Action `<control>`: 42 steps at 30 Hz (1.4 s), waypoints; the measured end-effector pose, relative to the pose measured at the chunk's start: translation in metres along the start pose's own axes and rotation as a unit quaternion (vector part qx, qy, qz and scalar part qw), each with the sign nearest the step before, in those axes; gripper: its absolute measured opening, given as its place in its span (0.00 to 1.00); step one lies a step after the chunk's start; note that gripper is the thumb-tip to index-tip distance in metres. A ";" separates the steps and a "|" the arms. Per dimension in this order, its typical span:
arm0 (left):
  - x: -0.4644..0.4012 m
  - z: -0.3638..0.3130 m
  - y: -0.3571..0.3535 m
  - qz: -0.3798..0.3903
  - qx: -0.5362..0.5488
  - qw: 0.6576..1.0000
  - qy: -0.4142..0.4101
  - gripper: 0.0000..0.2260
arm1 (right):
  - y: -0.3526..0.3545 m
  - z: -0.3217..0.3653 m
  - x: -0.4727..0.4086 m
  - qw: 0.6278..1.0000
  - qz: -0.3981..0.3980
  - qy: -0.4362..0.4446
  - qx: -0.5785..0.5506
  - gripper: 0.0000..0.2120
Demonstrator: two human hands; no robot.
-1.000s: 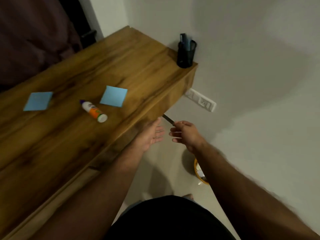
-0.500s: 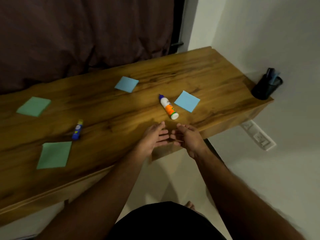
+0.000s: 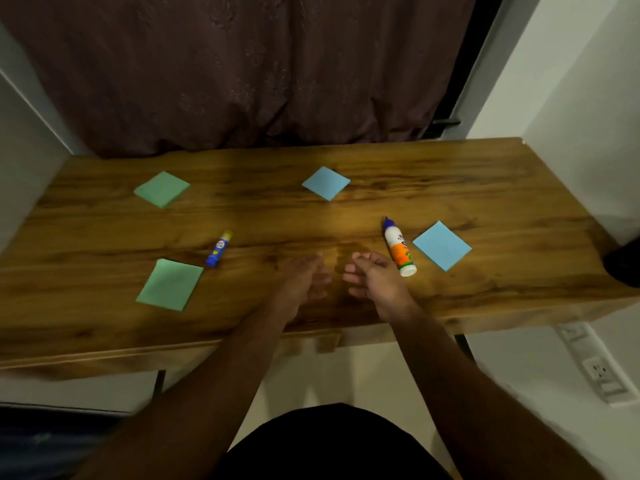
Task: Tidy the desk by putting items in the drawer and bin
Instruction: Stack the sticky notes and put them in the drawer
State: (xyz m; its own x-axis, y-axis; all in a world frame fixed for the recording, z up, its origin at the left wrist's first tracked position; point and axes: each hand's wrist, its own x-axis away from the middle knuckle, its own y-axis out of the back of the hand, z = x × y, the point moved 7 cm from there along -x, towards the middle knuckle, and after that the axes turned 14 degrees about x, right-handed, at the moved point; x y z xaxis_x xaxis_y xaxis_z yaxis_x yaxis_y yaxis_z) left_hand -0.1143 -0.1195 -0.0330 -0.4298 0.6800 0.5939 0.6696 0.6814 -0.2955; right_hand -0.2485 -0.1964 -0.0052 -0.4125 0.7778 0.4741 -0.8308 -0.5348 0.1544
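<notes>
The wooden desk [image 3: 485, 188] carries two green paper squares [image 3: 162, 188] [image 3: 169, 285], two blue paper squares [image 3: 326, 182] [image 3: 442, 245], a small blue glue stick [image 3: 219, 248] and a white-and-orange glue bottle [image 3: 398, 247]. My left hand [image 3: 304, 282] hovers over the front middle of the desk, blurred, fingers apart, holding nothing. My right hand [image 3: 372, 278] is just to its right, fingers loosely curled and empty, its knuckles close to the glue bottle's white cap. No drawer or bin is visible.
A dark curtain [image 3: 242, 71] hangs behind the desk. A black pen holder [image 3: 625, 265] sits at the desk's right edge by the white wall. A wall socket strip [image 3: 595, 365] is low on the right. The floor shows below the desk front.
The view swung left from the desk's right end to face the desk squarely. Both hands rose from below the desk edge to above its top; the dark thin object in my right hand is gone.
</notes>
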 end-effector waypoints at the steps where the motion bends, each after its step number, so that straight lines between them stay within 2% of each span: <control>1: -0.003 -0.003 -0.001 0.000 0.006 1.000 -0.003 0.18 | 0.006 0.006 -0.005 1.000 -0.015 0.017 0.011 0.05; 3: -0.010 -0.007 -0.007 0.002 0.010 1.000 -0.012 0.17 | 0.036 0.018 -0.018 0.990 -0.093 0.068 0.075 0.05; 5: -0.017 -0.007 -0.016 0.005 0.005 1.000 -0.016 0.17 | 0.074 0.030 -0.030 0.960 -0.186 0.105 0.181 0.05; 8: -0.030 -0.006 -0.043 0.008 -0.005 1.000 -0.024 0.15 | 0.130 0.039 -0.052 0.916 -0.259 0.120 0.282 0.06; 11: -0.042 -0.008 -0.078 0.015 -0.027 0.999 -0.038 0.15 | 0.174 0.035 -0.087 0.875 -0.264 0.101 0.393 0.09; 14: -0.046 -0.013 -0.113 0.041 -0.056 0.996 -0.049 0.15 | 0.202 0.017 -0.116 0.845 -0.227 0.040 0.483 0.18; 18: -0.050 -0.013 -0.145 0.074 -0.047 0.995 -0.049 0.15 | 0.214 -0.006 -0.134 0.819 -0.182 -0.011 0.545 0.30; 23: -0.063 -0.017 -0.147 0.079 -0.061 0.994 -0.046 0.15 | 0.221 -0.011 -0.142 0.833 -0.180 -0.031 0.522 0.34; 26: -0.075 -0.025 -0.142 0.079 -0.064 0.994 -0.042 0.16 | 0.228 -0.007 -0.148 0.856 -0.156 -0.045 0.491 0.30; 29: -0.085 -0.034 -0.134 0.078 -0.055 0.995 -0.032 0.16 | 0.232 -0.002 -0.153 0.861 -0.143 -0.033 0.487 0.28; 31: -0.093 -0.043 -0.126 0.081 -0.060 0.995 -0.026 0.16 | 0.234 0.001 -0.155 0.881 -0.161 -0.042 0.443 0.24; 34: -0.102 -0.055 -0.113 0.087 -0.055 0.995 -0.014 0.16 | 0.240 0.011 -0.153 0.908 -0.234 -0.082 0.337 0.20; 39: -0.123 -0.069 -0.096 0.083 -0.039 0.996 0.009 0.15 | 0.215 0.064 -0.154 0.925 -0.298 -0.006 0.235 0.16; 42: -0.136 -0.074 -0.088 0.073 -0.019 0.997 0.017 0.12 | 0.173 0.100 -0.166 0.947 -0.260 0.073 0.174 0.13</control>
State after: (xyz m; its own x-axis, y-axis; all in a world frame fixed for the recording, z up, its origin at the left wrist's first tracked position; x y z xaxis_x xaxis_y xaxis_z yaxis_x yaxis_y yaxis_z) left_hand -0.0699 -0.2914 -0.0324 -0.3057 0.7619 0.5710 0.7467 0.5640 -0.3527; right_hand -0.2868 -0.4508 0.0294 -0.0499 0.9896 0.1347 -0.7722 -0.1237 0.6233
